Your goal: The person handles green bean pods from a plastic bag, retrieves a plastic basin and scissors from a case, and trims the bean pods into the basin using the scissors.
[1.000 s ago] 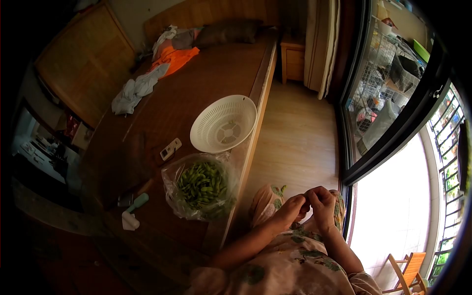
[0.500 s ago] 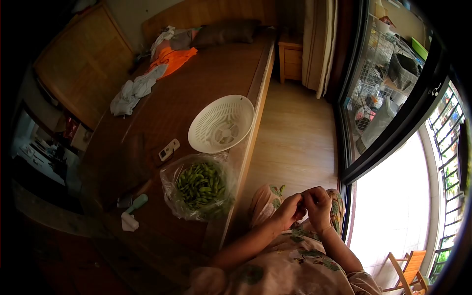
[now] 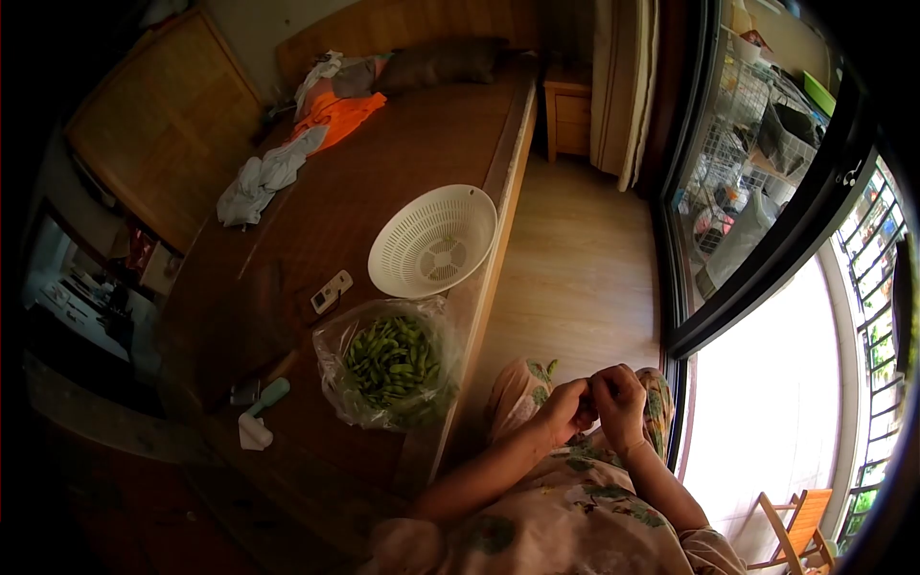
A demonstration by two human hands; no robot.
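My left hand (image 3: 567,412) and my right hand (image 3: 621,395) meet above my lap, fingertips pressed together. Both are closed; whatever lies between the fingers is hidden or too small to name. To their left, on the bed's edge, a clear plastic bag (image 3: 335,383) stands open around a heap of green bean pods (image 3: 391,359). Just beyond the bag sits a white plastic colander (image 3: 407,240), tilted in view, with a few tiny pale green bits at its bottom.
A white remote control (image 3: 332,291) and a green-handled object (image 3: 270,395) with white paper (image 3: 254,433) lie on the brown bed mat (image 3: 326,220). Crumpled clothes (image 3: 278,172) are farther back. A sliding glass door (image 3: 728,316) and a small wooden chair (image 3: 805,522) are at right.
My fingers have shifted very slightly against each other, while both hands stay in the same place. The bag, pods and colander have not moved.
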